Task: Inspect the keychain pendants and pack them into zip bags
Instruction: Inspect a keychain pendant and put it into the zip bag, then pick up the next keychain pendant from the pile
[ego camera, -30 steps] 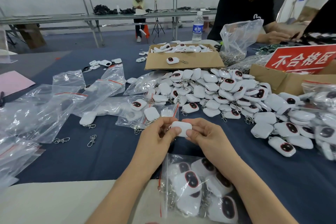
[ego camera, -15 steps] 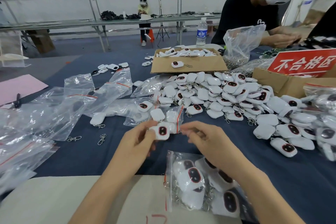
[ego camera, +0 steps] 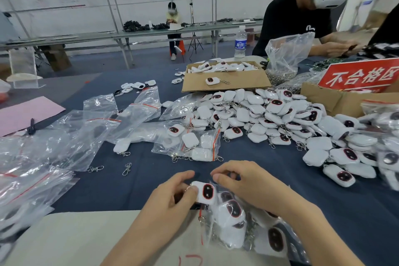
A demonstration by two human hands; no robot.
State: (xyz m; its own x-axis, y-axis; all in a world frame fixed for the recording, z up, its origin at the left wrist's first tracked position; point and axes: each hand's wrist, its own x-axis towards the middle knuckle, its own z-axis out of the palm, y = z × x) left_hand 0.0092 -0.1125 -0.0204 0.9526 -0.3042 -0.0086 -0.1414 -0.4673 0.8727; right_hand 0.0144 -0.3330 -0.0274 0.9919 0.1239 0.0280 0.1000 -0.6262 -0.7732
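Blue table cloth (ego camera: 151, 181) strewn with white pendants (ego camera: 269, 119).

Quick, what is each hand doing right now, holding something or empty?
Left hand: holds a white pendant, gripped at its edge.
Right hand: fingers curled, apparently pinching the mouth of the zip bag.

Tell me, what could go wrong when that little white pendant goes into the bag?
The bag already looks stuffed, so the pendant in the left hand might pop back out of the opening that the right hand seems to pinch. Its metal chain could catch in the zip strip and stop it closing. A dropped one could get lost among the pile on the cloth.
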